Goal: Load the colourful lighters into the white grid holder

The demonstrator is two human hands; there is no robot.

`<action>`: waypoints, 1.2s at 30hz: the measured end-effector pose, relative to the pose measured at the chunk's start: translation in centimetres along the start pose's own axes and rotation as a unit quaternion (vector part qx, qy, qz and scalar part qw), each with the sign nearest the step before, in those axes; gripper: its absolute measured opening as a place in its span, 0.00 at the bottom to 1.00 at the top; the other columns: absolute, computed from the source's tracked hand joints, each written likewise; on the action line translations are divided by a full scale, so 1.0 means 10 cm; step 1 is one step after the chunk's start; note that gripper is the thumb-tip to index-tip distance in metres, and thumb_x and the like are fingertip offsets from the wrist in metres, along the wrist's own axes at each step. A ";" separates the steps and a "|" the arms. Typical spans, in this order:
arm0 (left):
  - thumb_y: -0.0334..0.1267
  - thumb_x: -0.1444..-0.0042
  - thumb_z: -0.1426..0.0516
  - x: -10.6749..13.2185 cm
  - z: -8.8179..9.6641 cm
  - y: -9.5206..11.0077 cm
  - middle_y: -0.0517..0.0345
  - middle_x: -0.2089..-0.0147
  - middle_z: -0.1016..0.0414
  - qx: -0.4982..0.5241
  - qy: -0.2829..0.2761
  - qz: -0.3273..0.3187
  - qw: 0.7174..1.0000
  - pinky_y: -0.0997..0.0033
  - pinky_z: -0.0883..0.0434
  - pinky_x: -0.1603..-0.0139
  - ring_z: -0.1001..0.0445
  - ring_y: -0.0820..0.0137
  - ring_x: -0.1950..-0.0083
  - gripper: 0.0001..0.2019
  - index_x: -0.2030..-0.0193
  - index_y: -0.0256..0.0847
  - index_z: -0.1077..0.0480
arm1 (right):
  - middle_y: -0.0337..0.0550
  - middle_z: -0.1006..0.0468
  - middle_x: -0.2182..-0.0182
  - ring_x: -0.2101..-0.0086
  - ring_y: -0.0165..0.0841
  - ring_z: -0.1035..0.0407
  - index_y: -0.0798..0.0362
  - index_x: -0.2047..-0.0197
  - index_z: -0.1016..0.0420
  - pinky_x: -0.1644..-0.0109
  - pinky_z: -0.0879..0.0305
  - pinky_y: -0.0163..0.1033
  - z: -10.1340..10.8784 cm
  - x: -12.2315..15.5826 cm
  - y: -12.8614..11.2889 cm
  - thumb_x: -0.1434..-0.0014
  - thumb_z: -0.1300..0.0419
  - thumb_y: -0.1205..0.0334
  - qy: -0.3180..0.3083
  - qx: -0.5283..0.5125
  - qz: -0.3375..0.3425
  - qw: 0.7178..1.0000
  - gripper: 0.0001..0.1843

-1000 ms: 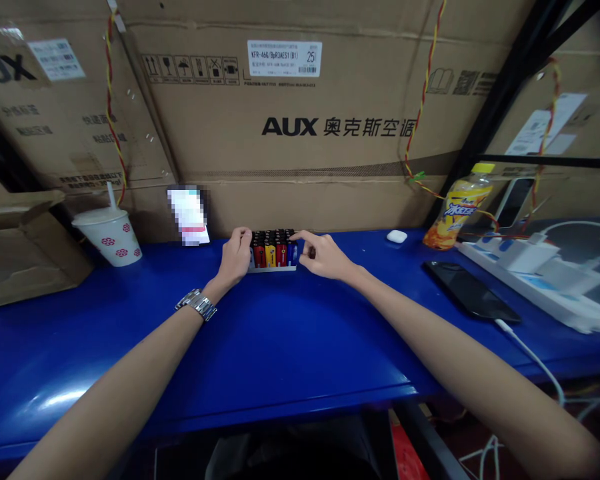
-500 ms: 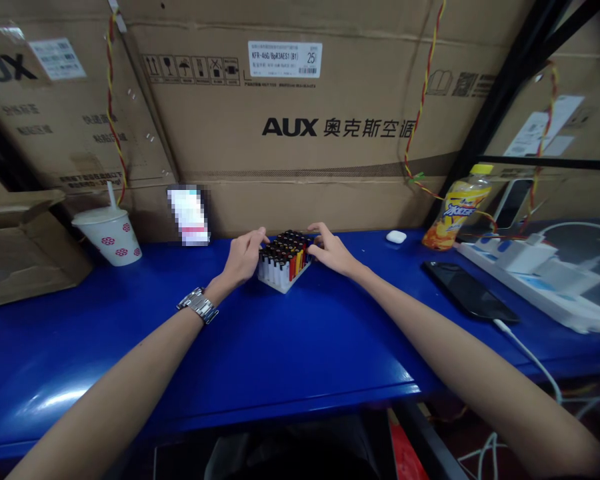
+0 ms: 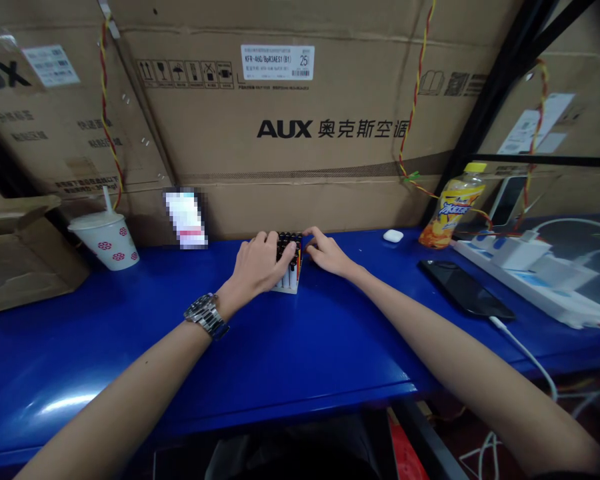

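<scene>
A small white tray of lighters [image 3: 291, 267] with black tops stands on the blue table [image 3: 290, 347] near its far edge. My left hand [image 3: 258, 265], with a metal watch on its wrist, lies over the tray's left side, fingers curled on the lighters' tops. My right hand [image 3: 327, 254] touches the tray's right rear side with fingers bent. Most of the lighters are hidden under my left hand.
A paper cup with a straw [image 3: 105, 238] and an open carton [image 3: 20, 253] stand at the left. A white earbud case [image 3: 393, 235], a yellow drink bottle [image 3: 450, 213], a black phone on a cable [image 3: 464, 289] and a power strip [image 3: 520, 267] lie at the right. Big cardboard boxes [image 3: 300, 127] wall the back.
The tray has been turned on the table from facing me broadside to end-on. My left hand moved from its left side to over its top; my right hand stayed at its right.
</scene>
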State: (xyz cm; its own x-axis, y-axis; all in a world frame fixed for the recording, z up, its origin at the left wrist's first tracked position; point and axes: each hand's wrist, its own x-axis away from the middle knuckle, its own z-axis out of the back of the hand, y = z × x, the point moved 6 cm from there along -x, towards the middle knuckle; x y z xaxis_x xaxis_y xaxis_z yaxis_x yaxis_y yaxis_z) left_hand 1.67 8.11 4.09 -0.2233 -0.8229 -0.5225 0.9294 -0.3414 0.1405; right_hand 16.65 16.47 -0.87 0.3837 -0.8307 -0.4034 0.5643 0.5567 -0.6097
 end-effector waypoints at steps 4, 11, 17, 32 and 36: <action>0.50 0.37 0.57 -0.07 -0.03 -0.21 0.52 0.69 0.28 0.153 0.003 0.056 0.987 0.66 0.37 0.65 0.30 0.65 0.66 0.18 0.66 0.40 0.36 | 0.39 0.22 0.69 0.67 0.38 0.28 0.50 0.51 0.40 0.59 0.33 0.45 -0.01 -0.01 0.02 0.48 0.51 0.67 -0.008 0.017 0.006 1.000 0.20; 0.41 0.47 0.51 -0.13 -0.13 -0.69 0.55 0.71 0.29 0.193 -0.212 0.105 0.952 0.68 0.37 0.71 0.31 0.70 0.75 0.10 0.67 0.39 0.33 | 0.40 0.23 0.69 0.66 0.38 0.29 0.49 0.49 0.40 0.58 0.34 0.47 -0.02 -0.02 0.04 0.46 0.52 0.67 -0.019 0.037 0.011 0.999 0.20; 0.47 0.62 0.37 0.09 -0.20 -0.80 0.53 0.59 0.27 0.139 -0.457 0.026 0.878 0.70 0.35 0.67 0.30 0.67 0.65 0.24 0.58 0.39 0.32 | 0.42 0.23 0.69 0.65 0.40 0.29 0.49 0.49 0.39 0.57 0.34 0.48 -0.03 -0.01 0.04 0.46 0.52 0.67 -0.030 0.059 0.002 0.998 0.20; 0.42 0.49 0.40 -0.16 0.07 -0.80 0.51 0.62 0.25 0.370 -0.161 0.020 0.915 0.68 0.30 0.66 0.27 0.68 0.64 0.13 0.59 0.37 0.30 | 0.41 0.24 0.70 0.66 0.39 0.29 0.49 0.51 0.39 0.58 0.34 0.47 -0.04 -0.01 0.02 0.47 0.51 0.67 -0.039 0.071 0.021 0.996 0.19; 0.38 0.50 0.39 -0.15 0.09 -0.79 0.52 0.61 0.24 0.456 -0.141 0.027 0.878 0.65 0.27 0.59 0.25 0.68 0.60 0.12 0.59 0.37 0.31 | 0.41 0.23 0.69 0.65 0.40 0.29 0.49 0.50 0.38 0.58 0.34 0.48 -0.04 -0.01 0.03 0.46 0.50 0.67 -0.041 0.074 0.017 0.996 0.19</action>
State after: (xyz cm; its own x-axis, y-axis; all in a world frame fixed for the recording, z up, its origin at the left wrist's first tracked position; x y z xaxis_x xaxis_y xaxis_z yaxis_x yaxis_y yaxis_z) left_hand -5.60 11.59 4.55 -0.3706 -0.8847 -0.2829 0.3467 -0.4143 0.8415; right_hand 16.45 16.66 -1.30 0.4593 -0.8113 -0.3616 0.6496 0.5845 -0.4862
